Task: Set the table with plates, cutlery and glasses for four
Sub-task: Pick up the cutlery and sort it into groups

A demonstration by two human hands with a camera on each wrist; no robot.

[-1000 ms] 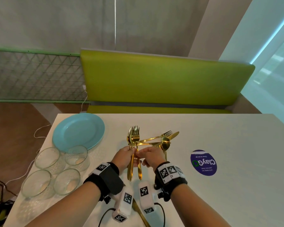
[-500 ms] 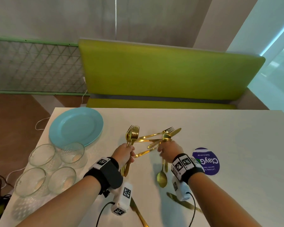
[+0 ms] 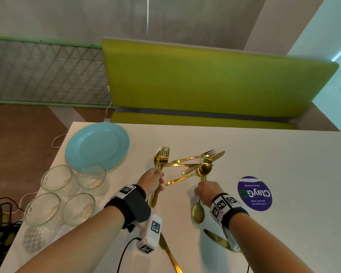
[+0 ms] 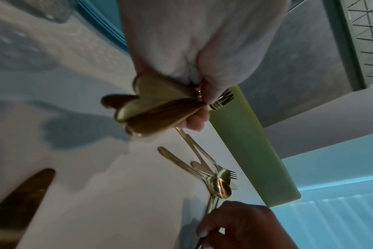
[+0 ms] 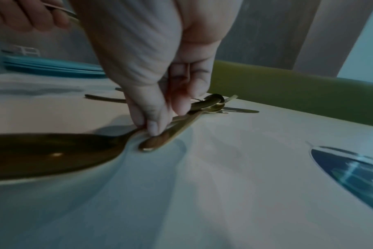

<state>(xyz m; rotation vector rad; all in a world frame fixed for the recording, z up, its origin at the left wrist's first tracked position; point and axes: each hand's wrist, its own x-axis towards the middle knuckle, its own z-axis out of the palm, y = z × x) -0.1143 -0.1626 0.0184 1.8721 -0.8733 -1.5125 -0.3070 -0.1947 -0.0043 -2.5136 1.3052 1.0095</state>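
Both hands are busy sorting gold cutlery at the middle of the frame. Left hand (image 3: 153, 181) is clamped round a bundle of forks (image 3: 161, 158), tines up and handles fanned out below the fist, as the left wrist view shows. Right hand (image 3: 207, 192) pinches the handles of the spoons (image 3: 204, 168) at the lower right of the loose pile (image 3: 187, 166), fingertips (image 5: 153, 128) pressed low against the tabletop (image 3: 283, 154); how many handles it has caught is hard to tell, since they overlap under the fingers. One spoon (image 3: 198, 212) lies bowl-down just below that hand, and two knives (image 3: 170, 255) lie at the bottom of the frame.

Nothing is laid out yet, I judge: the blue plates (image 3: 96, 144) sit stacked at the upper left of the tabletop, with four glasses (image 3: 67, 194) clustered just below them.

To do this step well, the right hand should draw the spoons out along their own handles, away from the crossed fork and knife underneath, so the pile is not dragged along. Lifting the handle ends first would free them from the tangle. The left hand's bundle is fanning at the bottom and wants a firmer squeeze before more pieces are added.
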